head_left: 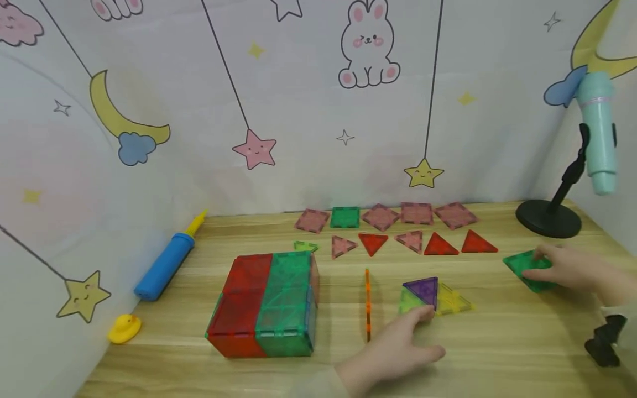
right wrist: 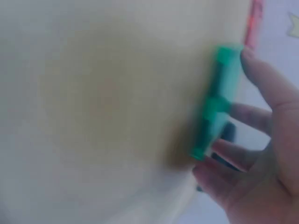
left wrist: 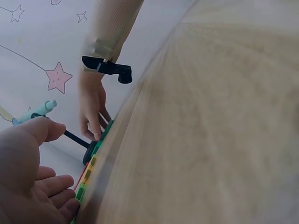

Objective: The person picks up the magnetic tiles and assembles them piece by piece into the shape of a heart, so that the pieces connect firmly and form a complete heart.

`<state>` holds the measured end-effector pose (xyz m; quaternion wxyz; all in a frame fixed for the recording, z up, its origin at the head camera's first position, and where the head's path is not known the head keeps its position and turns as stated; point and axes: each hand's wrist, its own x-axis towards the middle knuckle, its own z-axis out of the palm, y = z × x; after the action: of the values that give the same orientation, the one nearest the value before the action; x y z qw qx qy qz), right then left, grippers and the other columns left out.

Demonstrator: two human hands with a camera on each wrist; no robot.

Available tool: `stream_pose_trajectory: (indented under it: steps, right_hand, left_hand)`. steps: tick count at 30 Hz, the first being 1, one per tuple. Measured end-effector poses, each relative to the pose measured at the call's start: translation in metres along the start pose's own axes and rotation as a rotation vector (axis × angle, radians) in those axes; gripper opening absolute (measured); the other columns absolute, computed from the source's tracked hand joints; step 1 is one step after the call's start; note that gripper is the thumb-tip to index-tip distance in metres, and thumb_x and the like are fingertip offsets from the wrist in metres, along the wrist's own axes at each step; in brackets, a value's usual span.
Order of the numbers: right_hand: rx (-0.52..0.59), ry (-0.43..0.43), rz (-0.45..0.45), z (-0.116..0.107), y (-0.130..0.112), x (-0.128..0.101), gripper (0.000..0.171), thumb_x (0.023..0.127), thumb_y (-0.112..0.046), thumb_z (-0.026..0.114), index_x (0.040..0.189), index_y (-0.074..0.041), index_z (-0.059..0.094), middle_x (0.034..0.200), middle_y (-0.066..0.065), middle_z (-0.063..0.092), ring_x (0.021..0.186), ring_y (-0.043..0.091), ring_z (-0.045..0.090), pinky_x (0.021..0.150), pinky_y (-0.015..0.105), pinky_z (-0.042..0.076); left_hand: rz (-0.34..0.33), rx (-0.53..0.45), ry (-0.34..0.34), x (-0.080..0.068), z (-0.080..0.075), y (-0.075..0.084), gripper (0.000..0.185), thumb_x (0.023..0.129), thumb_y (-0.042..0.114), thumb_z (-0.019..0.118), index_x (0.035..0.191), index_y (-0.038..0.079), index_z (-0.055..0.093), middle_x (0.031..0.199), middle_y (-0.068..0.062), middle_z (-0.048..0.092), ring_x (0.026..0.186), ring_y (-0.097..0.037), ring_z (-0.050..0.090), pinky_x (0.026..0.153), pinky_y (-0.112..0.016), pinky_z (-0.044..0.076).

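At the right side of the wooden table, my right hand (head_left: 567,268) holds a green magnetic tile (head_left: 517,263) between thumb and fingers. The right wrist view shows the thumb at one end of this tile (right wrist: 218,100) and fingertips along its side, blurred. My left hand (head_left: 390,351) has loosely spread fingers, and its fingertips are right at a flat cluster of tiles: a purple triangle (head_left: 426,288), a light green tile (head_left: 408,301) and a yellow tile (head_left: 452,301). Left of that cluster, an orange tile (head_left: 368,304) stands on edge.
A red and green tile box (head_left: 283,293) stands left of centre. Behind lie rows of red, pink and green tiles (head_left: 345,217). A blue pump (head_left: 166,265) and yellow duck (head_left: 125,328) are at the left. A toy microphone (head_left: 599,132) on a black stand (head_left: 548,218) is back right.
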<state>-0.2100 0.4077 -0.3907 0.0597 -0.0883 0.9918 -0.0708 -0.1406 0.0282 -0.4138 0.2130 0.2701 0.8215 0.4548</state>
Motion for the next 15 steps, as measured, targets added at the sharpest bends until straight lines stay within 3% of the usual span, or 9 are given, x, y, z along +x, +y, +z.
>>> stream_pose_trajectory:
  steps: [3, 6, 8, 12, 15]
  right_hand:
    - [0.048, 0.03, -0.038, 0.008, -0.007, -0.004, 0.05, 0.079, -0.042, 0.071, 0.093, 0.003, 0.055, 0.086, 0.018, 0.059, 0.075, 0.03, 0.056, 0.065, 0.045, 0.047]
    - [0.022, 0.06, -0.085, 0.015, -0.019, -0.011, 0.048, 0.074, -0.042, 0.075, 0.09, -0.002, 0.055, 0.086, 0.015, 0.056, 0.073, 0.026, 0.054, 0.062, 0.039, 0.045]
    - [0.003, 0.065, -0.107, 0.018, -0.027, -0.017, 0.048, 0.072, -0.042, 0.077, 0.089, -0.004, 0.054, 0.084, 0.012, 0.054, 0.071, 0.022, 0.05, 0.06, 0.036, 0.043]
    - [0.01, 0.061, -0.156, 0.022, -0.047, -0.024, 0.048, 0.069, -0.04, 0.078, 0.093, -0.006, 0.053, 0.085, 0.008, 0.052, 0.071, 0.019, 0.049, 0.06, 0.034, 0.042]
    - [0.027, 0.041, -0.2, 0.025, -0.061, -0.024, 0.052, 0.067, -0.04, 0.079, 0.099, -0.007, 0.053, 0.093, 0.009, 0.054, 0.078, 0.022, 0.051, 0.064, 0.037, 0.043]
  left_hand:
    - [-0.005, 0.014, -0.038, -0.001, -0.002, 0.001, 0.062, 0.085, 0.038, 0.067, 0.14, 0.023, 0.042, 0.133, 0.016, 0.047, 0.123, -0.003, 0.043, 0.099, -0.026, 0.036]
    - [-0.002, -0.03, -0.088, -0.004, -0.005, 0.003, 0.06, 0.086, 0.034, 0.067, 0.14, 0.021, 0.042, 0.129, 0.016, 0.051, 0.118, -0.002, 0.046, 0.095, -0.024, 0.039]
    - [0.003, -0.029, -0.082, -0.006, -0.005, 0.005, 0.057, 0.087, 0.033, 0.066, 0.138, 0.02, 0.044, 0.123, 0.016, 0.053, 0.113, -0.001, 0.049, 0.091, -0.022, 0.042]
    - [0.033, 0.095, -0.023, -0.007, -0.006, 0.005, 0.054, 0.087, 0.037, 0.065, 0.135, 0.019, 0.047, 0.125, 0.013, 0.053, 0.114, -0.004, 0.048, 0.091, -0.025, 0.042]
    - [0.036, 0.203, -0.026, -0.009, -0.007, 0.005, 0.057, 0.087, 0.041, 0.064, 0.137, 0.019, 0.047, 0.134, 0.008, 0.048, 0.122, -0.008, 0.044, 0.097, -0.027, 0.038]
